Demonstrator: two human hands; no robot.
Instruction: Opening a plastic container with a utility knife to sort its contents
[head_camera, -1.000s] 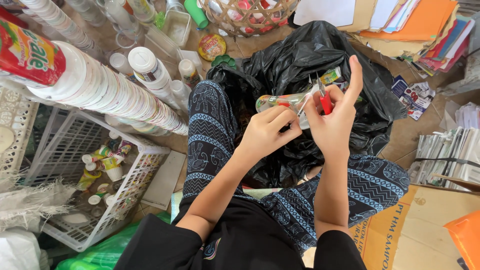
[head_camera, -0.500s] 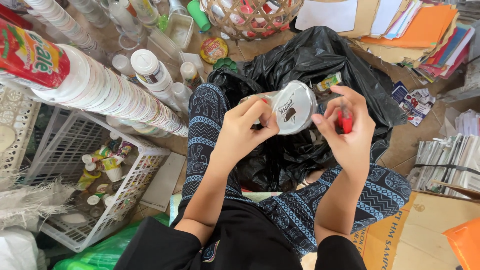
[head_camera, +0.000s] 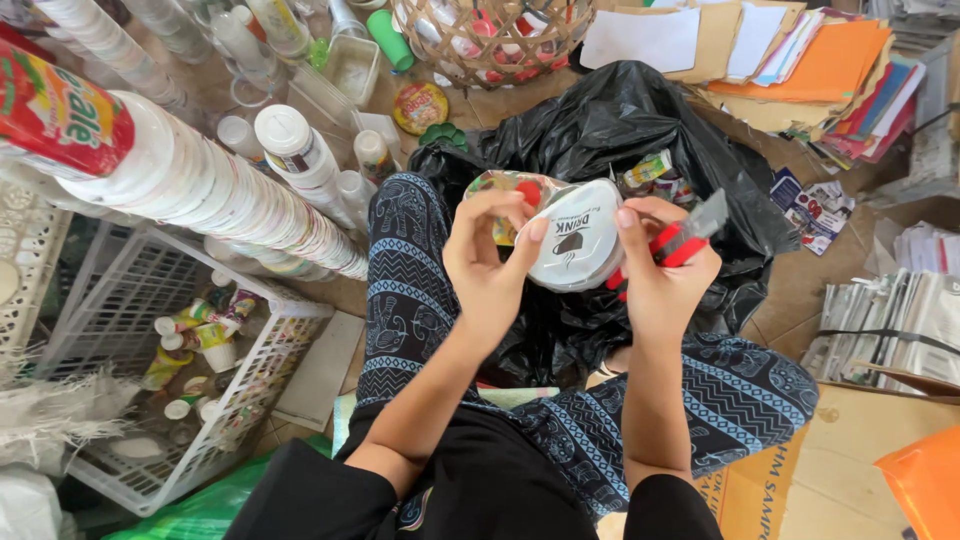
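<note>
In the head view, the left hand pinches a plastic cup held sideways above the lap, its white sealed lid facing up; fingers curl round its printed wall. The right hand touches the lid's right edge with its fingertips while its grip is pressed round a red-handled cutter. Just beyond lies an open black bag. Left, a long stack of white cups lies above a white basket.

Tiled floor crowded with sorted scrap.
A black bag, white crate, woven basket, paper stacks and bottles are seen lying on it.
</note>
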